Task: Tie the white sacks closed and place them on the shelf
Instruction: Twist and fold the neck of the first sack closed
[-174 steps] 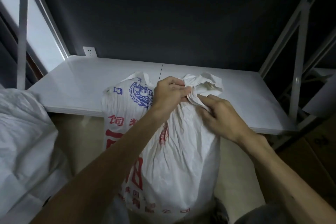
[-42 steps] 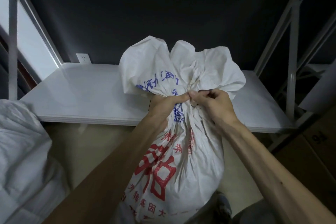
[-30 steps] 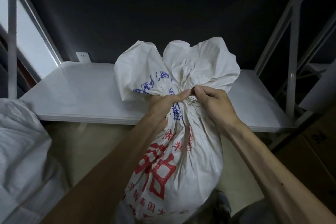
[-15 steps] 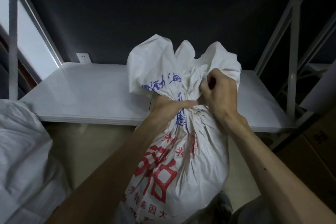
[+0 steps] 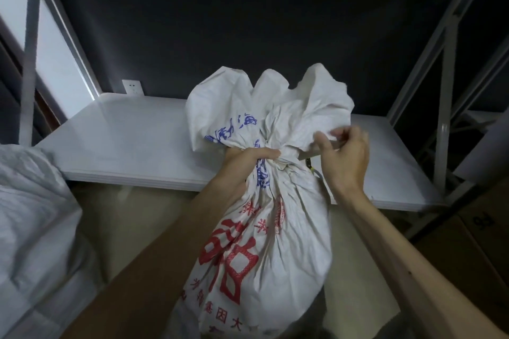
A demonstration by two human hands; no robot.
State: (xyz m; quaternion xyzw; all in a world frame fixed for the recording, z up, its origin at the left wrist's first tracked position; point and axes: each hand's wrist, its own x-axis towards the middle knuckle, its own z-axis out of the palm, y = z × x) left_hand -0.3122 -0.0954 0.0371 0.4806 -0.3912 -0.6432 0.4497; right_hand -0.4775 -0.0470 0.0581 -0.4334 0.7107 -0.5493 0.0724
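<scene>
White woven sack, printed in red and blue characters, filled. Position: upright in front of the shelf, between the person's forearms; base out of view. Long axis runs bottom to top of the view, leaning slightly right. The gathered neck is uppermost, and the ruffled mouth fans up and away toward the dark wall.

Left hand: clenched round the neck from the left, thumb across the front.

Right hand: just right of the neck, fingers curled, pinching a pale tie strip that leads back to the neck; motion-blurred. A thin cord end hangs below the neck.

Change from half a second ago: the right hand was pressed into the gathered cloth above the neck and has drawn out to the right. The left-hand grip and the sack's place are unchanged.

Surroundings: second white sack at left edge; wall socket behind the shelf; grey metal uprights at right; cardboard box at lower right.
</scene>
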